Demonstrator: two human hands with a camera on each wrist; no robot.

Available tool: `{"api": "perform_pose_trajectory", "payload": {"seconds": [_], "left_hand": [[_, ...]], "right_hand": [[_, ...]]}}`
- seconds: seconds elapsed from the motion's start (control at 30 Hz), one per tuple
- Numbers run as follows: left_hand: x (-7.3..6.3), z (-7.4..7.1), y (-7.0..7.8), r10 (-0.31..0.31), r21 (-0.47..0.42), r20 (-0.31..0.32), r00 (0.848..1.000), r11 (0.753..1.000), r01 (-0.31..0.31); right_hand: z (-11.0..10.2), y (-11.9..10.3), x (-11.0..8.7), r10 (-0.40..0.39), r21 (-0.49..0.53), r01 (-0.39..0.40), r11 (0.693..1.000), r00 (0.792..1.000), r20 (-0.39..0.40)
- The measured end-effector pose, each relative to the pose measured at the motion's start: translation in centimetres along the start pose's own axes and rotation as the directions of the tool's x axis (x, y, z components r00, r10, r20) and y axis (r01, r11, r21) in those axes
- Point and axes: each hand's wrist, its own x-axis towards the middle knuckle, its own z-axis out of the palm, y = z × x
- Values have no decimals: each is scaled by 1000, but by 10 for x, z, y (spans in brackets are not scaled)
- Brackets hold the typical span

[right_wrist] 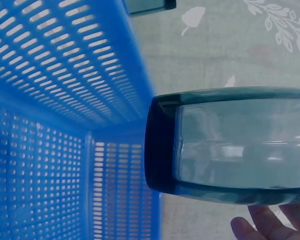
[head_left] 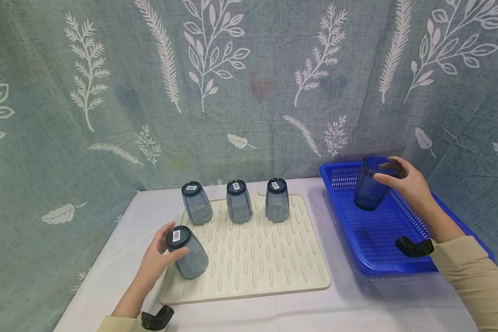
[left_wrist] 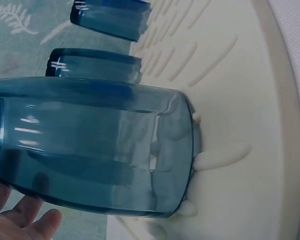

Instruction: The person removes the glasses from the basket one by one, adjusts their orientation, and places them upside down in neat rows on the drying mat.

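Near the left front of a cream drying mat (head_left: 257,276), a blue-tinted drinking glass (head_left: 192,258) stands upside down, its labelled base up. My left hand (head_left: 159,256) holds it near the base, thumb on the near side and fingers round the far side. In the left wrist view that glass (left_wrist: 95,145) has its rim on the ridged mat (left_wrist: 255,110). At the right, my right hand (head_left: 411,182) grips a second glass (head_left: 370,186) near its upper end, over a blue perforated basket (head_left: 358,251). The right wrist view shows this glass (right_wrist: 235,145) with its thick dark base toward the basket (right_wrist: 85,112).
Three more upside-down glasses line the mat's back edge: left (head_left: 198,205), middle (head_left: 239,203) and right (head_left: 277,202). A white cloth (head_left: 232,318) covers the table. Behind it hangs a grey-green curtain (head_left: 265,101) with white leaf prints.
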Motion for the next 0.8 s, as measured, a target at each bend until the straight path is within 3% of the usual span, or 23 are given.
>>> {"api": "perform_pose_trajectory", "payload": {"seconds": [0.47, 0.8], "left_hand": [[4, -7, 8, 107, 4, -18, 994, 994, -107], [8, -9, 19, 134, 34, -27, 991, 991, -133]], "right_hand": [[3, -18, -5, -12, 67, 10, 998, 1000, 20], [8, -30, -8, -29, 98, 27, 995, 999, 21]]}}
